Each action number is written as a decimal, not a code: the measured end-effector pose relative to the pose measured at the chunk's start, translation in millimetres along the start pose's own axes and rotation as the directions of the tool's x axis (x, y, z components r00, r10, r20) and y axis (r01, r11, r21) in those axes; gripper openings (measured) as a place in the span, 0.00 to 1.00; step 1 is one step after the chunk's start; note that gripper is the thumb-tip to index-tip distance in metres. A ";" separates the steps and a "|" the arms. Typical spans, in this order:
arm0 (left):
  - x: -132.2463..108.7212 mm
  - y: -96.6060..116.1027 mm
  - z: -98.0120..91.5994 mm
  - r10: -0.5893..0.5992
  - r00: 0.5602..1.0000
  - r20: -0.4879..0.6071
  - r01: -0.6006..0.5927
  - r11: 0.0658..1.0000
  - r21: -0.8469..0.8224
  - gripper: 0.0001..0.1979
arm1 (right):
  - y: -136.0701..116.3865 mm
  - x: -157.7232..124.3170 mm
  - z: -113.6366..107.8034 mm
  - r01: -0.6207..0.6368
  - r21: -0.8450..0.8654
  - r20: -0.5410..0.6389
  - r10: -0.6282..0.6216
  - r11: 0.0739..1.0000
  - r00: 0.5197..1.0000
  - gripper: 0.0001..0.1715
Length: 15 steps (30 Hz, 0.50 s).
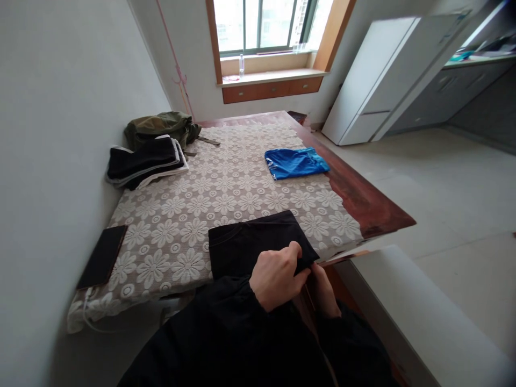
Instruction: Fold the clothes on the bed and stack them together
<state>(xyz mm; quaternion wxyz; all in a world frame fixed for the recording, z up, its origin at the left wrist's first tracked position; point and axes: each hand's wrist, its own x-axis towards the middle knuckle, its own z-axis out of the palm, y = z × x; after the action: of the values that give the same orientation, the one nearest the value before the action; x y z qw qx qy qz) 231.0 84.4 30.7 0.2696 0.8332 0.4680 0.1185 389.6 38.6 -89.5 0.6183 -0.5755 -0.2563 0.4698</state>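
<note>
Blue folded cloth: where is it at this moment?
In the head view, the blue folded cloth lies right of centre on the lace tablecloth, beside the bare wooden table edge, beyond the black cloth at the near edge.

No word, brand, number or sign can be read in this room. Small white marks point(271, 160) stand at the left end of a folded blue cloth point(298, 163), too blurred to tell whether they are letters or a pattern. At far right, faint dark marks point(445, 38) high on the side of a white refrigerator point(371, 80) are equally illegible, and any print on the clear bottle point(241, 65) at the far window point(268, 24) is too small to make out.
</note>
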 end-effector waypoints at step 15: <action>-93.9 -57.8 24.5 -0.120 0.907 -0.404 0.120 0.992 -0.026 0.16 | -24.3 10.1 -9.9 0.051 -0.096 0.134 -0.038 0.994 0.990 0.22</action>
<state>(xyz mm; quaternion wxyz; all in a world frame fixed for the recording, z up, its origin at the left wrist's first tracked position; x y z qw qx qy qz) 150.5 21.0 -16.8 0.1738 0.7603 0.5639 0.2716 409.4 45.3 -70.6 0.5811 -0.5672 -0.3324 0.4798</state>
